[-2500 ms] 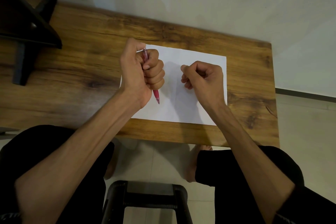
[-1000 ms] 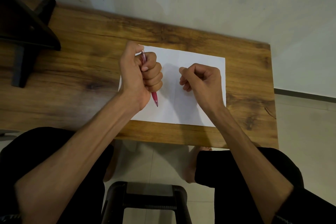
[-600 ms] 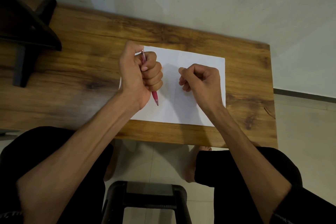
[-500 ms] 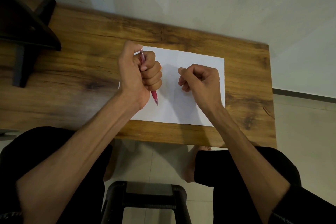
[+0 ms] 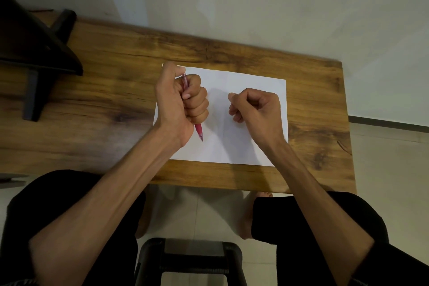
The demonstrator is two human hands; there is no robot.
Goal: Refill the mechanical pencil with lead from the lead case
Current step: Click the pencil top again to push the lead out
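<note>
The mechanical pencil (image 5: 198,131) is in the left hand (image 5: 180,102), which wraps all its fingers around the barrel like a fist. The pencil is slim and pinkish red. Its long axis runs from the far edge of the worktop (image 5: 111,90) toward the near edge, with the pointed tip coming out below the hand and the cap end showing above the curled fingers, next to the thumb. The tip hangs over the white sheet of paper (image 5: 234,144).

The right hand (image 5: 256,105) is just beside it, toward the right edge of the worktop, also over the paper. Its fingers are curled tightly, with the thumb and forefinger pressed together. Whether it pinches a lead or the lead case cannot be told; no case is visible. Probably the right hand must reach the cap end of the pencil, which points away from the person.

A dark stand (image 5: 34,53) occupies the far left corner.
</note>
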